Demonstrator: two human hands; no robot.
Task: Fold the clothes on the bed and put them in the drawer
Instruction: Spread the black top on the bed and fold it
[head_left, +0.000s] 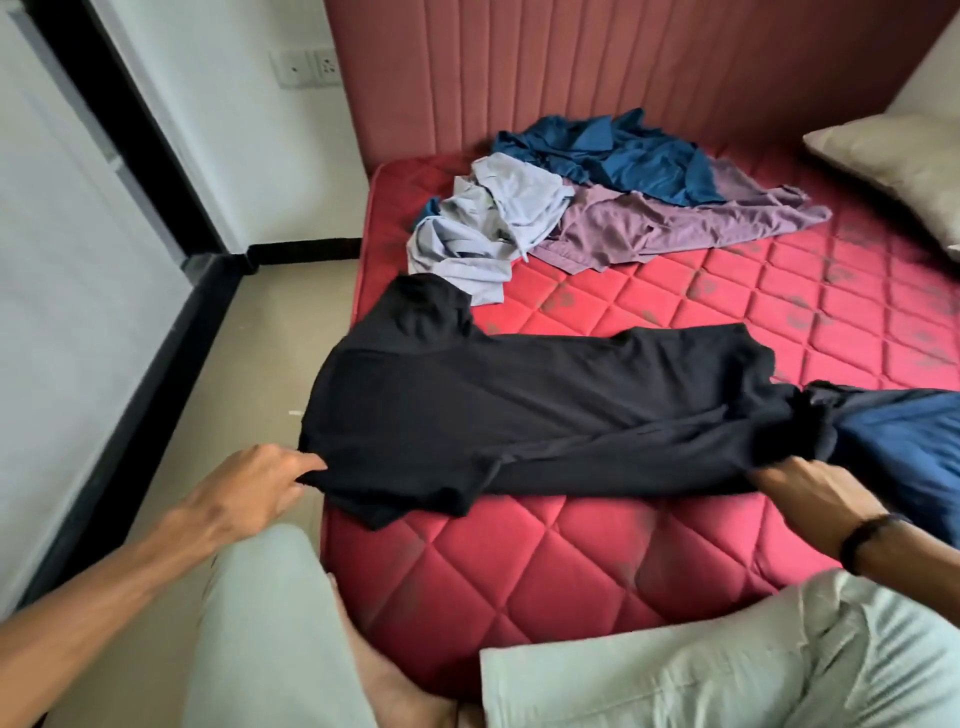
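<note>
Knees in pale trousers (727, 660) fill 6 o'clock, person seated at the mattress (597, 561) corner. Black shirt (519, 410) lies spread flat in front, long axis running 9 to 3 o'clock across the view, one end hanging past the mattress edge at 9.

Left hand (249, 493) pinches the near hem at 8 o'clock, fingertips curled on the cloth. Right hand (815, 493) at 4 o'clock grips the bunched fabric at the other end; fingers mostly hidden under the cloth, but it looks like a closed hold. Dark blue cloth (904, 447) sits just beside that hand, touching the shirt.

Both hands are on the near long edge, so the shirt body lies toward 12 from each grip. Judgement: next fold goes away from the person, or end to end along the axis.

Unfolded pile (571, 208) at 12 o'clock, well apart. Pillow (904, 161) at 2. No drawer in view.
</note>
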